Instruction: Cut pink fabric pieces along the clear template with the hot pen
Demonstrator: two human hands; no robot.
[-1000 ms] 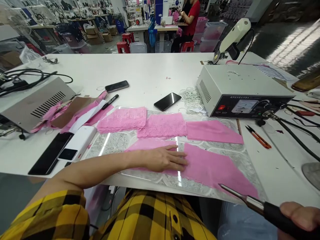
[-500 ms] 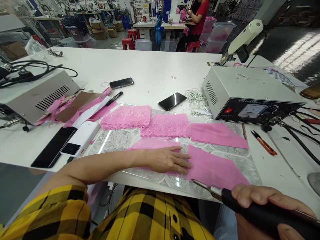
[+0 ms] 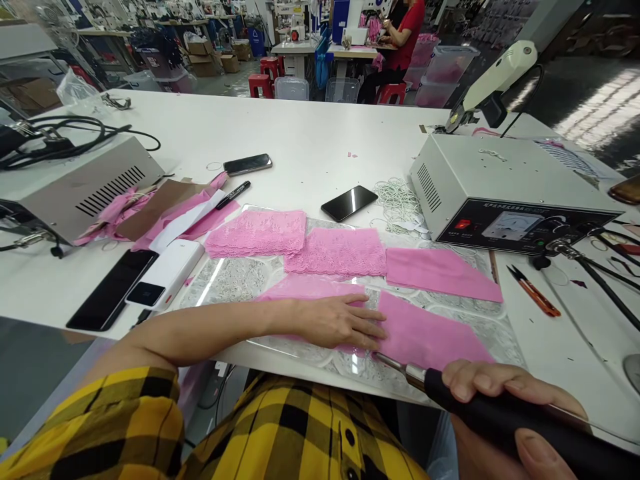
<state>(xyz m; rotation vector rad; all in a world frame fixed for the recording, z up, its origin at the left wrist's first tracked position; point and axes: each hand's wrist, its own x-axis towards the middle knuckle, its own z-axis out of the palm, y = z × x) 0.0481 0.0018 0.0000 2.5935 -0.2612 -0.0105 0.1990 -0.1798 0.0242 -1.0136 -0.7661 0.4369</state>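
The left hand [image 3: 340,322] lies flat, palm down, with its fingers a little spread. Under it is a pink cloth [image 3: 310,288], and just past its fingertips, on the right, lies a second pink piece [image 3: 430,333]. The right hand [image 3: 515,387] is wrapped round a black-handled tool [image 3: 490,413]. The tool's thin metal tip sits just beside the left hand's little finger. It is hard to tell from here if the tip touches the cloth or hangs over it.

I think that finger is the big worry. One small slip of the right hand could poke it, or burn it if the tip is hot. The tip could also catch the second piece and mark it. If the left hand presses too softly, the cloth could slide. The lacy pink pile [image 3: 335,250] just beyond the left hand could get bumped if that hand moves forward.
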